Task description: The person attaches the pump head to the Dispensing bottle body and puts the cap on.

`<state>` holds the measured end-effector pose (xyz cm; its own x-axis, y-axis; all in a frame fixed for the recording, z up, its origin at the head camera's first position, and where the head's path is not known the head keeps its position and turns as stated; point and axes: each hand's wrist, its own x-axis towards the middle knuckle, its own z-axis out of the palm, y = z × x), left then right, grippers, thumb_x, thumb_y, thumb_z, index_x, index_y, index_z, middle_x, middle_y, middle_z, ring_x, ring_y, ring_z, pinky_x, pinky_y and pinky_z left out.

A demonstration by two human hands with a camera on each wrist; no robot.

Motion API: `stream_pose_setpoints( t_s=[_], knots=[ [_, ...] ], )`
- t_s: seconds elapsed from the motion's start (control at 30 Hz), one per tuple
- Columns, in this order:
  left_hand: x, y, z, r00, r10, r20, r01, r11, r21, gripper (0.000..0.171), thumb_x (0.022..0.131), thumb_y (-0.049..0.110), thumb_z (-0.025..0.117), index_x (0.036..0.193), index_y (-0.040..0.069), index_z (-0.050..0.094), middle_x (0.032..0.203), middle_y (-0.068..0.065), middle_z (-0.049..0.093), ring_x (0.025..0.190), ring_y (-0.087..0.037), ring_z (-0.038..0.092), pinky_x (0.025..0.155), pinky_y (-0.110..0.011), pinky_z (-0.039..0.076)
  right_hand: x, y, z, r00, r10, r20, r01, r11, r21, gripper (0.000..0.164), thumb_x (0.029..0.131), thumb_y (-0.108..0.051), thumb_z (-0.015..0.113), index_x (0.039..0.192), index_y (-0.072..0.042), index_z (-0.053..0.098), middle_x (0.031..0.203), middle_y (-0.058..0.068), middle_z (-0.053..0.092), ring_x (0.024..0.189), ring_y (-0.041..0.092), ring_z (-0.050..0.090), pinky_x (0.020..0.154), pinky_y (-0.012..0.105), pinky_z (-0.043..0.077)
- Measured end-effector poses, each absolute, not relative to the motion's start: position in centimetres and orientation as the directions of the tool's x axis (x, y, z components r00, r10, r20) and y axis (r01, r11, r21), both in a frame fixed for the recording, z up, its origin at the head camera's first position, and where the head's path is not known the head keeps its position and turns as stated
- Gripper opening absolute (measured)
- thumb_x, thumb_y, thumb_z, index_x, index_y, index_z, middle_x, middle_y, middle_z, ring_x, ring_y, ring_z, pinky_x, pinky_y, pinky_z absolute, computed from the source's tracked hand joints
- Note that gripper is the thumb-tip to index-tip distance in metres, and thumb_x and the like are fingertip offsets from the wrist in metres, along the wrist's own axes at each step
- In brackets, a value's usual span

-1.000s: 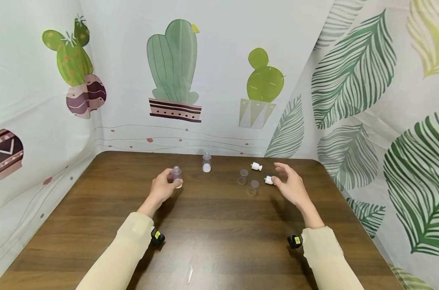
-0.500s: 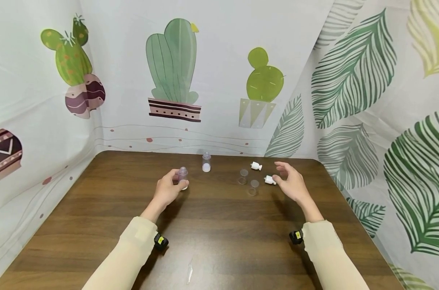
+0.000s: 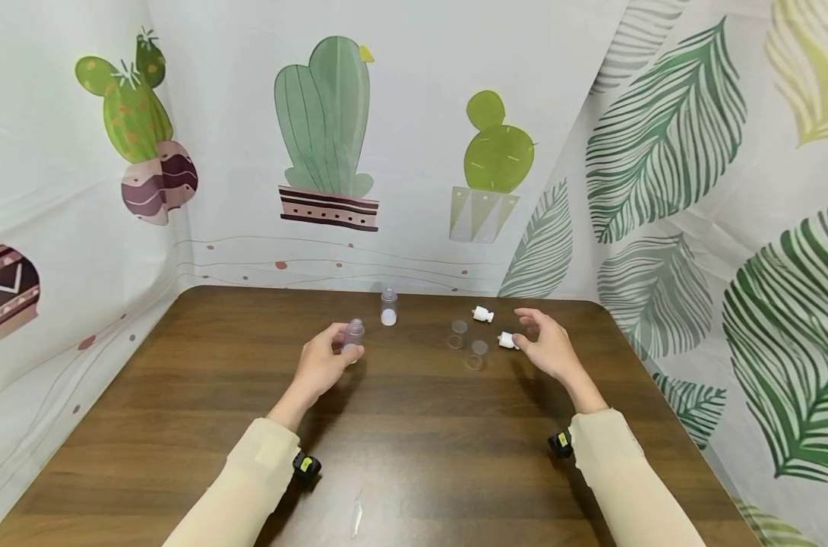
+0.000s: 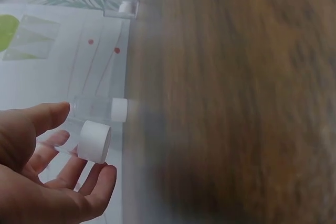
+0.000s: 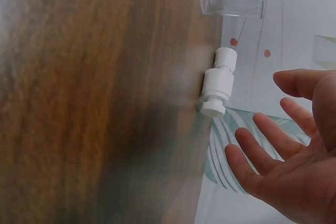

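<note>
My left hand [image 3: 317, 369] holds a small clear bottle [image 3: 355, 330] between thumb and fingers, tilted a little, close over the table. Its white bottom [image 4: 94, 141] points toward the table in the left wrist view. A second matching bottle [image 3: 388, 308] stands upright farther back. My right hand [image 3: 552, 351] hovers with fingers spread and nothing in them. Just left of its thumb lies a white pump head [image 3: 506, 341], and another pump head [image 3: 483, 314] lies behind it. The right wrist view shows the nearer pump head [image 5: 217, 86] apart from the fingertips.
Two clear caps [image 3: 478, 355] [image 3: 458, 335] stand left of the pump heads on the brown wooden table [image 3: 414, 433]. A small shiny strip [image 3: 357, 518] shows near the front. Printed cloth [image 3: 414, 152] hangs along the table's back and sides.
My left hand has carried the bottle to the right, toward the standing bottle. My right hand has stayed almost still beside the pump head.
</note>
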<state>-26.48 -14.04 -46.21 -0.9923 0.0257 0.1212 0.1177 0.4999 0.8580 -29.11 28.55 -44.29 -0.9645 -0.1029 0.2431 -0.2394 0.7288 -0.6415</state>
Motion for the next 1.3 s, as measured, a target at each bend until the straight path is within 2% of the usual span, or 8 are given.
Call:
stream_pose_setpoints(
  t_s=[0.23, 0.57, 0.73, 0.93, 1.13, 1.3],
  knots=[
    [-26.0, -13.5, -45.8, -0.99, 0.042, 0.136, 0.138, 0.518, 0.844, 0.045, 0.096, 0.021, 0.079, 0.137, 0.009, 0.066, 0.131, -0.018, 0.07, 0.121, -0.038, 0.067, 0.105, -0.054, 0.052, -29.8, 28.5, -44.7, -0.962, -0.128, 0.241, -0.254, 0.739, -0.623, 0.052, 0.097, -0.007, 0.071, 0.146, 0.0, 0.056, 0.138, 0.032, 0.062, 0.123, 0.051, 0.061, 0.103, 0.064, 0.048],
    [-25.6, -13.0, -45.6, -0.978, 0.051, 0.203, 0.195, 0.573, 0.796, 0.041, 0.094, 0.019, 0.081, 0.131, 0.008, 0.069, 0.118, -0.015, 0.071, 0.11, -0.035, 0.063, 0.095, -0.049, 0.048, -30.5, 28.8, -45.4, -0.969, -0.141, 0.201, -0.236, 0.768, -0.596, 0.051, 0.094, -0.006, 0.072, 0.143, 0.001, 0.059, 0.134, 0.033, 0.064, 0.121, 0.051, 0.062, 0.102, 0.063, 0.048],
    [-25.3, -12.8, -45.4, -0.979, 0.06, 0.194, 0.194, 0.57, 0.798, 0.042, 0.093, 0.02, 0.081, 0.133, 0.01, 0.069, 0.12, -0.016, 0.07, 0.11, -0.034, 0.062, 0.093, -0.048, 0.048, -31.0, 28.9, -45.8, -0.97, -0.145, 0.196, -0.234, 0.781, -0.579, 0.05, 0.092, -0.006, 0.073, 0.139, 0.001, 0.062, 0.13, 0.032, 0.067, 0.118, 0.05, 0.065, 0.102, 0.063, 0.048],
    [-25.2, -12.5, -45.3, -0.977, 0.073, 0.2, 0.205, 0.58, 0.789, 0.041, 0.094, 0.02, 0.08, 0.132, 0.01, 0.069, 0.122, -0.017, 0.069, 0.109, -0.033, 0.063, 0.093, -0.049, 0.048, -31.5, 28.9, -46.4, -0.979, -0.132, 0.158, -0.198, 0.814, -0.545, 0.044, 0.092, -0.009, 0.074, 0.134, 0.0, 0.066, 0.126, 0.028, 0.07, 0.119, 0.045, 0.066, 0.102, 0.061, 0.048],
    [-25.1, -12.4, -45.2, -0.975, 0.069, 0.21, 0.211, 0.581, 0.786, 0.042, 0.093, 0.019, 0.082, 0.131, 0.01, 0.07, 0.122, -0.017, 0.069, 0.111, -0.033, 0.064, 0.095, -0.05, 0.049, -31.5, 28.7, -46.6, -0.984, -0.123, 0.128, -0.173, 0.826, -0.536, 0.038, 0.092, -0.009, 0.075, 0.128, 0.0, 0.07, 0.123, 0.022, 0.074, 0.115, 0.041, 0.067, 0.098, 0.059, 0.049],
    [-25.1, -12.4, -45.3, -0.972, 0.076, 0.222, 0.224, 0.582, 0.782, 0.042, 0.092, 0.018, 0.082, 0.131, 0.009, 0.07, 0.121, -0.016, 0.069, 0.11, -0.033, 0.064, 0.094, -0.05, 0.049, -31.5, 28.7, -46.8, -0.986, -0.11, 0.127, -0.161, 0.838, -0.521, 0.028, 0.092, -0.01, 0.075, 0.12, -0.004, 0.075, 0.115, 0.016, 0.076, 0.109, 0.037, 0.067, 0.095, 0.057, 0.05]
  ],
)
